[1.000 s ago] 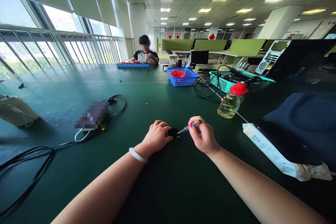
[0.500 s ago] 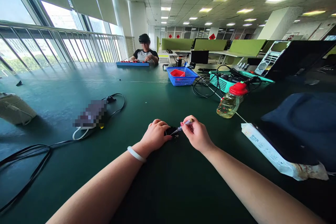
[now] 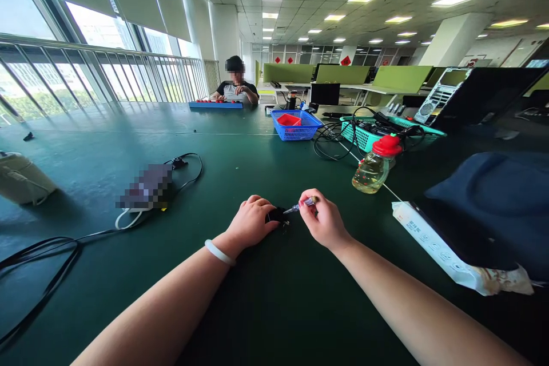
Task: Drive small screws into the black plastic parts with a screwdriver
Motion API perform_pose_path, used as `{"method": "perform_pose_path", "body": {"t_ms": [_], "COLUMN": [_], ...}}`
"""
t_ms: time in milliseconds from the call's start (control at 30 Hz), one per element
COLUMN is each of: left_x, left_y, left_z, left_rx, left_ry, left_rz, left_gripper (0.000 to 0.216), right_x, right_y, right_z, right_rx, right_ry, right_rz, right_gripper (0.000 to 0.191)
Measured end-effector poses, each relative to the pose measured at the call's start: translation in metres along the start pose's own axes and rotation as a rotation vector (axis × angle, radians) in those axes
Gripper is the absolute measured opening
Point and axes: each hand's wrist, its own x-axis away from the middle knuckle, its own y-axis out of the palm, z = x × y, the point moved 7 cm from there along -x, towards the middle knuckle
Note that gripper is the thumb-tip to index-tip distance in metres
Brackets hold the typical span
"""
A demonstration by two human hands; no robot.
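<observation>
In the head view, my left hand (image 3: 253, 220) lies on the dark green table with its fingers closed around a small black object (image 3: 275, 215), whose kind I cannot make out. My right hand (image 3: 322, 218) grips a screwdriver (image 3: 295, 206) with a clear handle, pinched between thumb and fingers. Its shaft slants down to the left, and the tip is at the black object's right end. Small pale bits (image 3: 285, 224) lie on or beside the object's near side, too tiny to name.
Rightward stand a red-lidded bottle (image 3: 372, 174) and a long white packet (image 3: 437, 246). Further back are a blue basket (image 3: 295, 132) and a green basket (image 3: 364, 140) with cables. A cable (image 3: 55, 286) runs along the left. A person (image 3: 235, 88) sits at the far end.
The screwdriver now lies flatter, its tip slightly higher and further right on the black object. My left hand has shifted slightly left with the view.
</observation>
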Motion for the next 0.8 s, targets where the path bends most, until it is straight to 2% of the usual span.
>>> {"method": "perform_pose_path", "body": {"t_ms": [233, 300, 433, 500, 600, 800], "left_x": [-0.001, -0.001, 0.001, 0.002, 0.005, 0.009], "left_y": [-0.009, -0.014, -0.024, -0.026, -0.024, -0.022], "left_z": [0.003, 0.003, -0.003, -0.010, -0.017, -0.012], "left_rx": [0.015, 0.010, -0.071, -0.136, -0.233, -0.327], "left_ry": [0.032, 0.024, -0.088, -0.180, -0.271, -0.248], "left_rz": [0.070, 0.107, 0.158, 0.139, 0.066, -0.016], "left_gripper": [0.034, 0.037, 0.044, 0.045, 0.043, 0.043], "right_x": [0.002, 0.003, 0.004, 0.004, 0.002, 0.002], "right_y": [0.014, 0.009, -0.009, -0.013, -0.010, -0.003], "right_z": [0.015, 0.017, 0.026, 0.034, 0.044, 0.051], "right_rx": [-0.127, -0.178, -0.254, -0.284, -0.294, -0.308], "right_ry": [0.143, 0.138, 0.144, 0.186, 0.242, 0.278], "right_rz": [-0.113, -0.070, 0.139, 0.201, 0.196, 0.149], "right_gripper": [0.015, 0.016, 0.018, 0.020, 0.024, 0.029]}}
